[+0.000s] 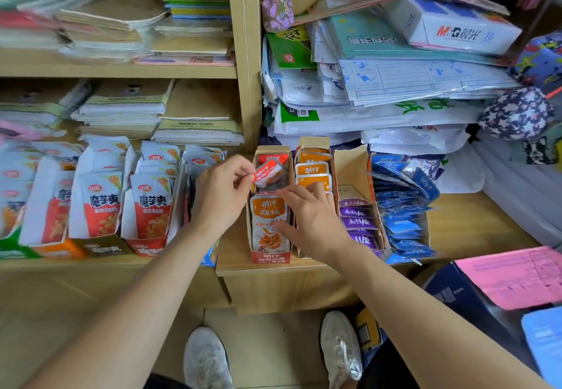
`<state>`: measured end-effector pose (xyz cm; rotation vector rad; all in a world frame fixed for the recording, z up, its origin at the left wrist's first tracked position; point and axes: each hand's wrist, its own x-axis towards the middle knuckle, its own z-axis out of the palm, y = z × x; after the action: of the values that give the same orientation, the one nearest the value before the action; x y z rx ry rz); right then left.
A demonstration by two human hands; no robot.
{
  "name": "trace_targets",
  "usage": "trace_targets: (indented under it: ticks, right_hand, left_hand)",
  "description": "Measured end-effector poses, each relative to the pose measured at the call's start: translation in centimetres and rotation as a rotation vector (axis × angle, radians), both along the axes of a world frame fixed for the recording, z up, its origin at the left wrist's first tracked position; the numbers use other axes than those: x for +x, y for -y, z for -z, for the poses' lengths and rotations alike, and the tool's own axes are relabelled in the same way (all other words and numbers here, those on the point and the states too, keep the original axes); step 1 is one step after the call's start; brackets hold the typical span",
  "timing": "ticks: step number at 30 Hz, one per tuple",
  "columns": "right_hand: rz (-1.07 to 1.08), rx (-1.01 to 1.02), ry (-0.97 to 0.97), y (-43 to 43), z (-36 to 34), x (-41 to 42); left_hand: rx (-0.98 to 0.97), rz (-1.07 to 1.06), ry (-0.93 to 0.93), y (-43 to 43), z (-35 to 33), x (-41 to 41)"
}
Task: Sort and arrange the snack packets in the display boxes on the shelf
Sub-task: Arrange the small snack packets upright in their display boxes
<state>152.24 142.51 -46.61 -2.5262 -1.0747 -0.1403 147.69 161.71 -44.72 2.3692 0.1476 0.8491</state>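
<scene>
The front packet in the red display box reads 劲仔 and 深海小鱼, and the box's front lip repeats 深海小鱼. Left of that box, red-and-white packets read 魔芋爽. Just right of it, orange packets show 劲仔. On the purple packets further right, the same word is upside down. Above and right of the box, a white paper ream reads M&G 晨光 70.

The left arm and the right arm are bare all the way up. Below the shelf are two white running shoes, the left shoe and the right shoe (this one shows white laces). Dark trousers show far below the shelf too.
</scene>
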Motion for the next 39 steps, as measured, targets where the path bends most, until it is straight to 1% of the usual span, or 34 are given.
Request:
trace_targets:
  ticks: [2,5,8,11,14,16,18,20,23,25,27,30,32,34,36,37,39]
  right_hand:
    - [0.03,0.07,0.035,0.2,0.0,0.6]
    - [0.075,0.136,0.028,0.3,0.1,1.7]
    - [0.056,0.145,0.051,0.1,0.6,2.5]
    - [0.041,0.2,0.085,-0.2,0.9,3.0]
    - [0.062,0.281,0.061,-0.2,0.6,3.2]
    - [0.118,0.352,0.022,-0.2,0.2,3.3]
    - [0.192,0.435,-0.038,-0.3,-0.3,3.4]
    - [0.248,0.49,-0.124,-0.5,-0.8,3.5]
    - [0.262,0.563,-0.249,-0.8,-1.3,3.9]
    - [0.238,0.642,-0.366,-1.0,-1.4,4.1]
    - [0.191,0.672,-0.462,-1.1,-1.6,4.3]
    - [0.088,0.593,-0.525,-1.1,-1.9,4.4]
    - [0.026,0.534,-0.538,-1.1,-1.9,4.5]
    - [-0.004,0.503,-0.523,-0.9,-1.9,4.6]
    - [-0.014,0.493,-0.516,-0.8,-1.7,4.9]
    - [-0.015,0.481,-0.515,-0.7,-1.7,5.1]
    - [-0.017,0.432,-0.491,-0.4,-1.5,5.4]
  left_hand:
    - [0.031,0.043,-0.022,-0.5,0.2,0.2]
    - [0.04,0.094,-0.073,-0.8,0.7,0.3]
    - [0.013,0.101,-0.065,-0.6,1.0,0.3]
    - [-0.016,0.074,-0.043,-0.5,0.7,0.2]
    - [-0.028,0.05,-0.016,-0.6,0.6,0.3]
    - [-0.025,0.075,-0.058,-0.7,0.7,0.1]
    - [0.067,0.065,-0.118,-0.6,0.9,-0.1]
    - [0.18,0.017,-0.088,-0.3,1.0,-0.4]
    - [0.248,0.025,-0.03,0.1,0.7,-0.9]
    - [0.304,0.06,-0.053,0.2,1.1,-1.3]
    - [0.37,0.073,-0.121,0.4,1.6,-1.6]
    - [0.522,0.089,-0.313,1.1,2.4,-1.7]
    - [0.566,0.085,-0.399,1.6,2.9,-1.4]
    - [0.509,0.076,-0.352,1.4,2.6,-1.2]
    - [0.4,0.093,-0.278,0.9,1.5,-1.5]
    - [0.329,0.13,-0.254,0.5,1.0,-1.7]
    - [0.182,0.248,-0.263,-0.2,0.2,-2.7]
